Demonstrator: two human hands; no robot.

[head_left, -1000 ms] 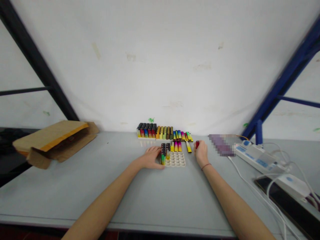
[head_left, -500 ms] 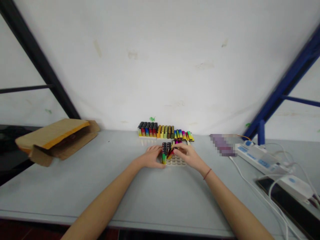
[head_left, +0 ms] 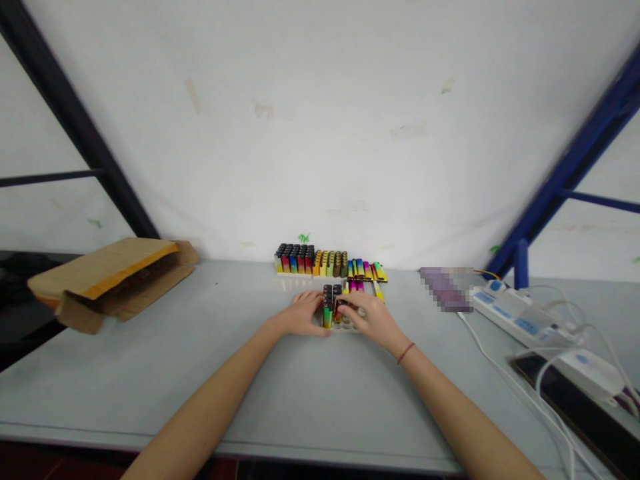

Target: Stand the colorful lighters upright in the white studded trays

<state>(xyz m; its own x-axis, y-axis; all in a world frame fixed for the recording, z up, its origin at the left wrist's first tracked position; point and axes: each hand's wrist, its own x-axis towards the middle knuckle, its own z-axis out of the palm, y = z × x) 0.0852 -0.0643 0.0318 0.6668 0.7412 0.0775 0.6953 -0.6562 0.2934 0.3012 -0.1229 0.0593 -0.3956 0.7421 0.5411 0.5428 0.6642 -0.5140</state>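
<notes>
A small beige holder tray (head_left: 349, 328) lies on the grey table, with a few upright coloured lighters (head_left: 328, 303) in its left end. My left hand (head_left: 303, 315) rests flat against the tray's left side, fingers curled on the lighters there. My right hand (head_left: 367, 315) lies over the tray, its fingers pinched on a red lighter (head_left: 342, 308) standing among the others. Behind the tray stands a full row of coloured lighters (head_left: 310, 261), and several loose ones (head_left: 367, 271) lie to its right.
A brown cardboard box (head_left: 107, 279) lies on its side at the left. At the right are a white power strip (head_left: 515, 312) with cables, a dark phone (head_left: 570, 400) and a blurred purple object (head_left: 443, 289). A white wall rises behind the table.
My right hand carried the red lighter from right of the tray leftward over it and down among the upright lighters. The left hand stayed in place.
</notes>
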